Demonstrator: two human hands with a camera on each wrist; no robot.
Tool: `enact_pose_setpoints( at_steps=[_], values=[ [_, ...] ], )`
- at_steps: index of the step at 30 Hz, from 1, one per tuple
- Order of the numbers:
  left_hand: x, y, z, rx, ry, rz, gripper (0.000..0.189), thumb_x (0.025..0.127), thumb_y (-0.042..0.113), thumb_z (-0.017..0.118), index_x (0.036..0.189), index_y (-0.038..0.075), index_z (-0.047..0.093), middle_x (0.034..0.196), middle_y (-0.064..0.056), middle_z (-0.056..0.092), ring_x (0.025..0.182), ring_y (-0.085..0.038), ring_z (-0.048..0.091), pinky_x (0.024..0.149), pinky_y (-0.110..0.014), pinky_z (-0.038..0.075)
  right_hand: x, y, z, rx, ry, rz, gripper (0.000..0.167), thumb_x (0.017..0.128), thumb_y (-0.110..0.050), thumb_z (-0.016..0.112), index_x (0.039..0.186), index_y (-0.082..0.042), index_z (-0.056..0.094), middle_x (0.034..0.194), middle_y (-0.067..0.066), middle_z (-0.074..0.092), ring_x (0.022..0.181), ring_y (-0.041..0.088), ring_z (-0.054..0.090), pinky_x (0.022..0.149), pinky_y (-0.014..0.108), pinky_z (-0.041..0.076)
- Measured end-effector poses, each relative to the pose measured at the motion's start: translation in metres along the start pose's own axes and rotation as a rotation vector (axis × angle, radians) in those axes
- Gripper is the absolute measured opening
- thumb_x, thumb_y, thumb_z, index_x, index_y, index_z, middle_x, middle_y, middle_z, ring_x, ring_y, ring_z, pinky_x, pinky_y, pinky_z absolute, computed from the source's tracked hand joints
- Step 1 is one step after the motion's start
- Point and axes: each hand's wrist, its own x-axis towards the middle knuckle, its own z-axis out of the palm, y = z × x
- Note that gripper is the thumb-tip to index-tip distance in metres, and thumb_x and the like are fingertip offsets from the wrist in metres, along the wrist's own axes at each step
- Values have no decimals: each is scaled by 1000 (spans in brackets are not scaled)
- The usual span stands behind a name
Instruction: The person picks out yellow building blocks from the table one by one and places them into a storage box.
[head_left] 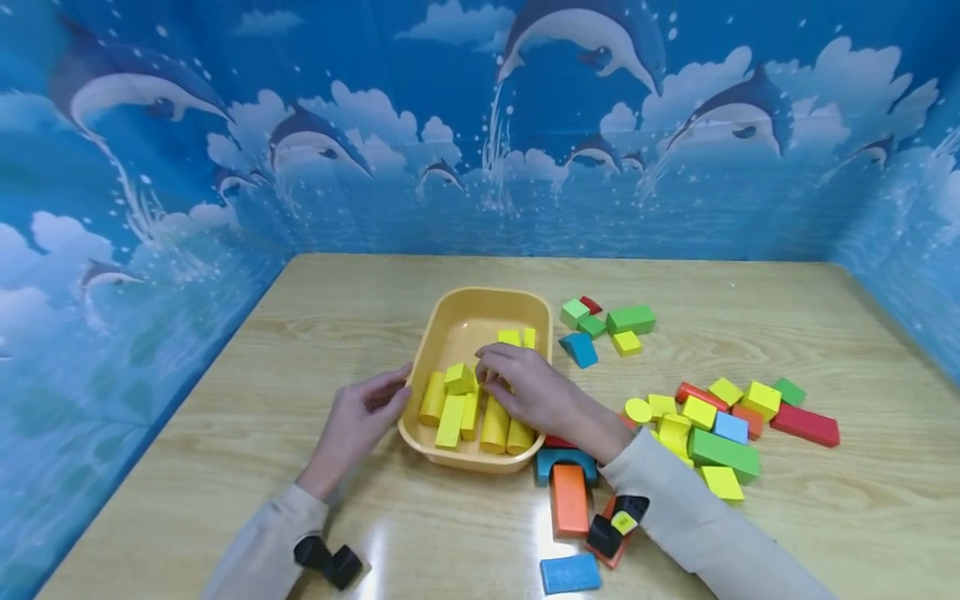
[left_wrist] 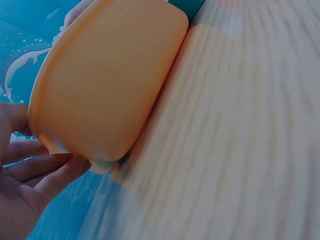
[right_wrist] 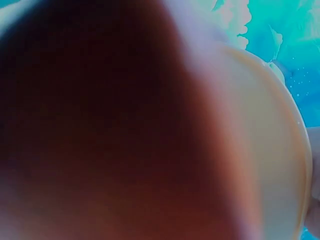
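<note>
A pale orange plastic tub [head_left: 491, 297] stands on the table with several yellow blocks inside, among them cylinders [head_left: 495, 425] and a long flat block [head_left: 450, 421]. My left hand [head_left: 365, 417] rests against the tub's left side. In the left wrist view the fingertips [left_wrist: 75, 165] touch its outer wall near one end. Over the middle of the tub, my right hand [head_left: 528, 387] has its fingers bent and pinches a small yellow block [head_left: 476, 380], mostly hidden by the fingers. A dark blur fills most of the right wrist view, beside the tub wall [right_wrist: 280, 130].
Right of the tub lies a mixed pile of yellow, green, red and blue blocks [head_left: 723, 450]. Behind it sits a smaller group with a green block [head_left: 630, 319] and a blue triangle [head_left: 579, 350]. An orange block [head_left: 569, 500] and a blue block [head_left: 571, 574] lie near the front.
</note>
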Motion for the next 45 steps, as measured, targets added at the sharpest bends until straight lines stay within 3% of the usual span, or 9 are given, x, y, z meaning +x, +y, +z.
enact_pose_setpoints(
  at_steps=[3, 11, 15, 20, 26, 30, 34, 40, 45],
  values=[
    [1, -2, 3, -15, -2, 18, 34, 95, 11, 62, 128, 1, 59, 120, -20, 65, 106, -29, 65, 90, -32, 54, -4, 1, -1, -20, 8, 13, 10, 87, 3, 66, 96, -2, 66, 119, 19, 61, 97, 25, 64, 79, 28, 58],
    [0, 0, 7, -22, -24, 17, 36, 96, 14, 61, 130, 3, 58, 122, -19, 63, 108, -28, 64, 91, -31, 54, -10, 9, -10, -55, 55, -8, 13, 85, 3, 69, 96, -4, 68, 106, 11, 66, 94, 21, 64, 80, 31, 58],
    [0, 1, 7, -21, -19, 27, 35, 96, 13, 61, 129, 2, 59, 122, -19, 64, 107, -29, 65, 90, -32, 54, -13, 16, -35, -58, 115, -1, 14, 85, 6, 67, 97, -2, 68, 95, 7, 68, 83, 17, 65, 72, 28, 58],
    [0, 0, 6, -13, -8, 38, 35, 95, 12, 61, 129, 2, 59, 124, -18, 63, 107, -28, 64, 90, -32, 54, -23, 24, -80, -71, 134, 169, 18, 87, 6, 65, 103, -2, 69, 97, 10, 70, 82, 18, 66, 72, 33, 59],
    [-1, -1, 1, 11, -10, 16, 36, 96, 15, 60, 130, 3, 57, 128, -16, 61, 110, -28, 63, 91, -31, 53, -56, 30, -111, -178, -49, 373, 25, 84, 5, 70, 107, -3, 69, 100, 9, 70, 82, 21, 65, 74, 40, 59],
    [-3, 0, -3, 31, -10, -11, 37, 97, 17, 60, 132, 5, 57, 130, -15, 60, 111, -28, 62, 92, -32, 53, -85, 32, -110, -166, -231, 404, 30, 82, 2, 73, 110, -2, 68, 104, 9, 69, 88, 23, 64, 75, 40, 59],
    [-4, 0, -4, 43, -4, -8, 37, 97, 17, 60, 132, 5, 57, 130, -15, 60, 111, -28, 62, 92, -32, 53, -109, 28, -108, -110, -346, 444, 38, 80, -12, 79, 115, -7, 66, 110, 6, 66, 98, 27, 62, 80, 43, 57],
    [-4, 0, -1, 51, -4, 9, 36, 97, 16, 60, 131, 4, 57, 130, -15, 60, 111, -28, 62, 92, -33, 53, -129, 9, -100, -201, -432, 571, 69, 64, -45, 87, 120, -17, 61, 115, 3, 59, 103, 27, 55, 81, 45, 55],
    [-3, -2, 2, 36, 3, 27, 35, 95, 13, 61, 129, 3, 58, 127, -15, 62, 108, -28, 64, 90, -32, 54, -130, -4, -86, -260, -439, 637, 81, 62, -48, 88, 129, -15, 56, 121, 7, 59, 109, 31, 51, 87, 52, 52]
  ],
)
